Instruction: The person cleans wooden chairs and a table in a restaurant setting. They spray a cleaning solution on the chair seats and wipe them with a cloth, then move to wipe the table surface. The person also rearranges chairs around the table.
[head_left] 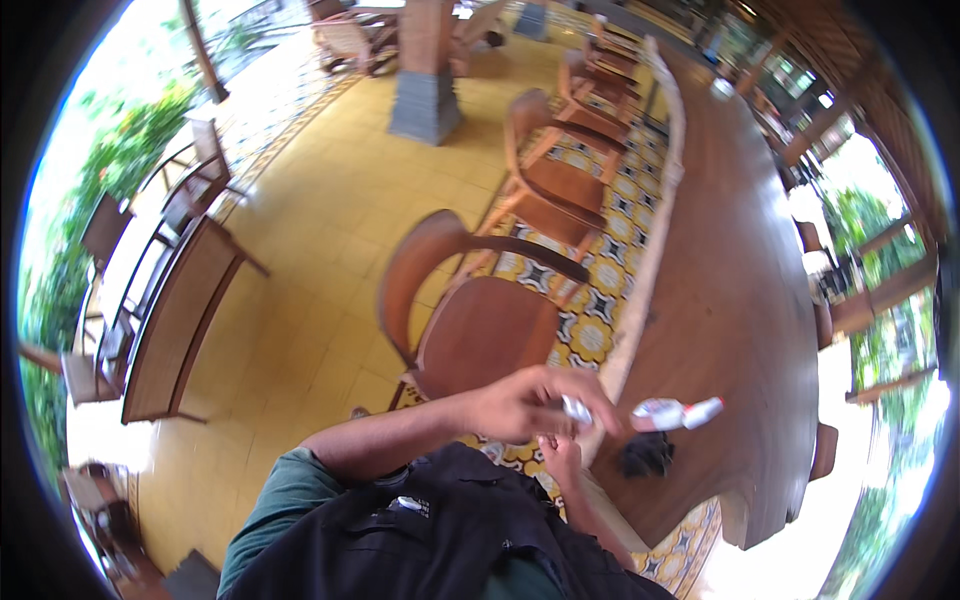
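My left hand reaches across in front of my body, beside the edge of the long wooden table. Its fingers curl around a small white object, too blurred to name. Just below it, my right hand is closed, thumb and fingers together; what it holds, if anything, cannot be made out. On the tabletop, right of my hands, lies a white squeeze bottle with a red tip. A crumpled black item, perhaps cloth, rests beside the bottle, nearer to me.
A wooden armchair stands close on my left, with several similar chairs lined along the table. Farther left are a wooden bench and the yellow tiled floor. A post with a grey stone base rises at the back.
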